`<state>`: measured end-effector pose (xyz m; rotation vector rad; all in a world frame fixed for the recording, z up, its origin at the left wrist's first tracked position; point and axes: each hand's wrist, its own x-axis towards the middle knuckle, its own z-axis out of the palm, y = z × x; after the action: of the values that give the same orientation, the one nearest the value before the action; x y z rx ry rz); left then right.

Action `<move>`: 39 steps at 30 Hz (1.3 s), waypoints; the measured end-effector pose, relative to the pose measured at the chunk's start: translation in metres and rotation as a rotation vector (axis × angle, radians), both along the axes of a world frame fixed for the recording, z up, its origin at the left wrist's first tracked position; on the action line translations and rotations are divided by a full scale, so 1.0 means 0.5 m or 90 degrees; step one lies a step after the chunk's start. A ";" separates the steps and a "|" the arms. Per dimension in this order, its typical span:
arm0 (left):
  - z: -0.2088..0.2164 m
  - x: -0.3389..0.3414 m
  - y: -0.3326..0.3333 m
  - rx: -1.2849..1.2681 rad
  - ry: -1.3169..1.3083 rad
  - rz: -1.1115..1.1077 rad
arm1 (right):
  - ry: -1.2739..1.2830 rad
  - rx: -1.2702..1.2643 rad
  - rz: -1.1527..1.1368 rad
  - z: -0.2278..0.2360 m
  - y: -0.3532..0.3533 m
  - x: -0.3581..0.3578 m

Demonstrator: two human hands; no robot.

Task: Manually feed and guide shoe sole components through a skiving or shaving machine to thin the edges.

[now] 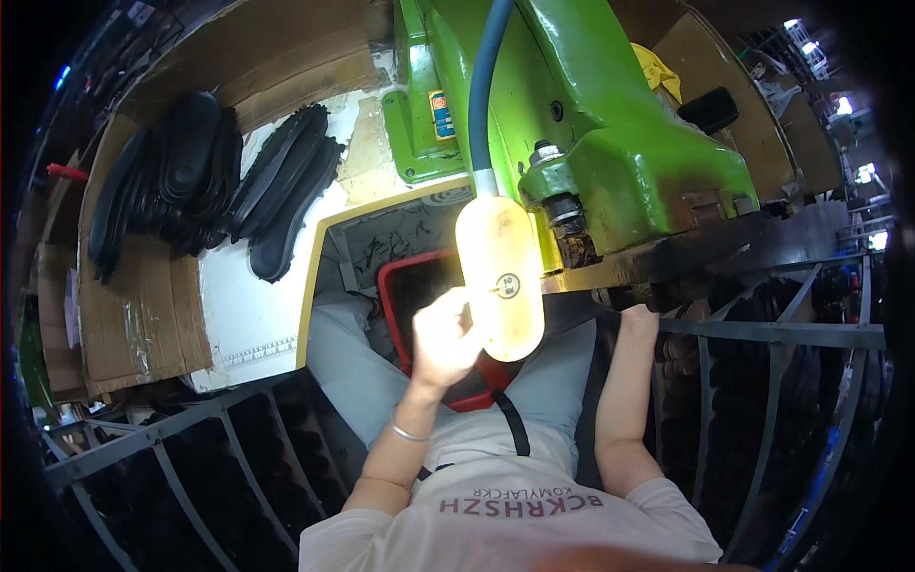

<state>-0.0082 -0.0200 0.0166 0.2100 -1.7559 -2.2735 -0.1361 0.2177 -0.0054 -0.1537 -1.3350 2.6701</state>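
My left hand [446, 336], washed out by glare, is raised beside a glowing yellow oval lamp [500, 286]. Its fingers look curled, and their tips pass behind the lamp; what they hold, if anything, is hidden. My right hand [640, 313] reaches up under the head of a green machine [629, 162], which covers its fingers. The lamp hangs on a blue-grey flexible neck [486, 95] in front of the machine. Several black shoe soles [286, 186] lie in piles on the white tabletop [233, 324] at the left.
A red bin [390, 296] stands below the lamp, between my legs. Cardboard [143, 324] walls the table's left and back. Metal racks [143, 440] with dark items flank me, the right one [772, 334] close to my right arm. A yellow cloth [656, 71] lies behind the machine.
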 end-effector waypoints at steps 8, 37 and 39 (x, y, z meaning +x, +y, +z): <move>-0.001 0.069 -0.135 0.150 -0.080 -0.033 | 0.051 0.102 0.151 -0.002 -0.102 0.115; -0.058 -0.003 0.098 -0.082 -0.022 0.057 | -0.214 0.123 0.267 -0.050 0.073 0.362; -0.056 0.001 0.090 -0.036 -0.021 0.040 | -0.194 0.132 0.171 -0.040 0.113 0.321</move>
<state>-0.0079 0.0248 -0.0112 0.2894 -1.8011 -2.1862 0.0246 0.2744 -0.0255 -0.3963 -1.8344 2.7805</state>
